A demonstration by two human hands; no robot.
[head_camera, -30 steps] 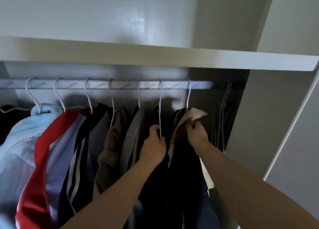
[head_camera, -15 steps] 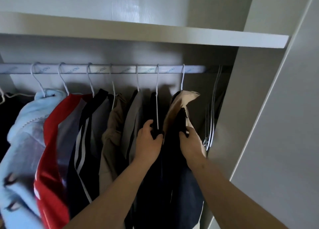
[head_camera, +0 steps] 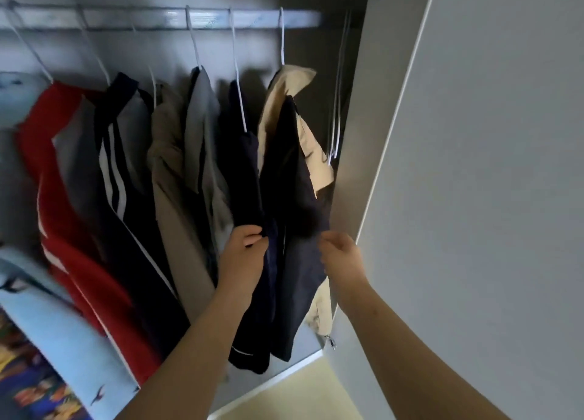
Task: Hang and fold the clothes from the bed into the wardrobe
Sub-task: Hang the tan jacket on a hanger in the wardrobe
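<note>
Left hand (head_camera: 243, 256): thumb and fingers pinch the lower edge of the navy garment (head_camera: 245, 173). That garment hangs on a white hanger (head_camera: 241, 103) from the rail (head_camera: 164, 18), straight above the fingertips.

Right hand (head_camera: 343, 256): fingers curled against the dark garment (head_camera: 294, 173), just right of the left fingers. The hand is blurred, so a grip cannot be told.

Beige fabric (head_camera: 292, 81) shares that hanger, above the right fingers (zip pull (head_camera: 331, 342) dangles below the wrist).

Empty hangers (head_camera: 337, 103) hang up and right of the right fingers, beside the wardrobe panel (head_camera: 474, 166).

Left of the left fingers, in order outward, all hung: grey garment (head_camera: 202, 119), khaki garment (head_camera: 167, 166), striped jacket (head_camera: 120, 173), red garment (head_camera: 63, 204).
</note>
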